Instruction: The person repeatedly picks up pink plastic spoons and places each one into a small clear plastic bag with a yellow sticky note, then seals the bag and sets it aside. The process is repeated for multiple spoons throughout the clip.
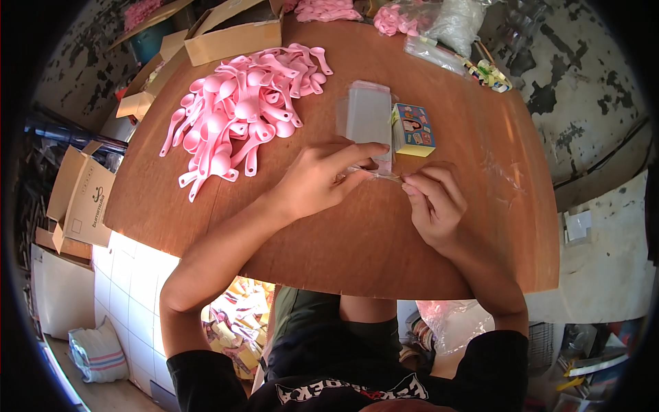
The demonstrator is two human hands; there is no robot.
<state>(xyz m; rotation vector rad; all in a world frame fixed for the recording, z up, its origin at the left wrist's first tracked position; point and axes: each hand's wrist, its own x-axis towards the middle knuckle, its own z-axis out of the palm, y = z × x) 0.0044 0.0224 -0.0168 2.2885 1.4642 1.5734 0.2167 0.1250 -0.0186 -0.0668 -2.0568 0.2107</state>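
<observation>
My left hand [317, 177] is closed in a pinch at the near end of a stack of clear plastic sleeves [369, 113]. A thin piece of clear plastic [386, 176], apparently a small bag, stretches from its fingers to my right hand [436, 199]. The right thumb and fingertips pinch the other end. Just beyond the hands, a stack of printed cards [414, 130], blue on top with yellow edges, lies beside the sleeves. To the left spreads a large heap of pink plastic spoons [237, 110]. Part of the held plastic is hidden by my left fingers.
The brown wooden table [309, 254] curves around me. An open cardboard box [233, 34] stands at its far left edge. Far right are a bag of white material [456, 24], pink pieces [398, 19] and a yellow-green ribbon bundle [491, 75]. Another carton [81, 196] sits left.
</observation>
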